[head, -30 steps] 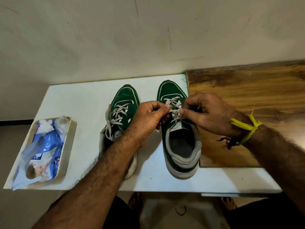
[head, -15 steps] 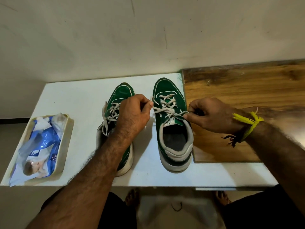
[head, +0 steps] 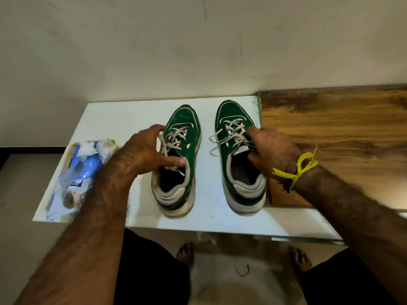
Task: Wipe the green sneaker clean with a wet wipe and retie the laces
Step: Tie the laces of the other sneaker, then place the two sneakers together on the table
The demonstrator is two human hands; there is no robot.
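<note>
Two green sneakers with white laces stand side by side on the white table (head: 123, 119), toes toward the wall. My left hand (head: 143, 150) is over the left sneaker (head: 187, 137), fingers spread above its loose laces and thumb across the collar, gripping nothing that I can see. My right hand (head: 273, 150) holds the right sneaker (head: 224, 155) by its right side, thumb inside the opening and forefinger on the laces. That shoe's lace ends (head: 214, 137) lie loose to its left.
A cream tray (head: 52, 194) at the table's left end holds a blue wet wipe pack (head: 86, 170) and crumpled used wipes (head: 88, 148). A wooden board (head: 330, 133) borders the right sneaker. The wall is just behind. My bare feet show below the table's front edge.
Both hands let go of the right sneaker's lace ends. My left hand moved left to the left sneaker. My right hand shifted onto the right sneaker's side.
</note>
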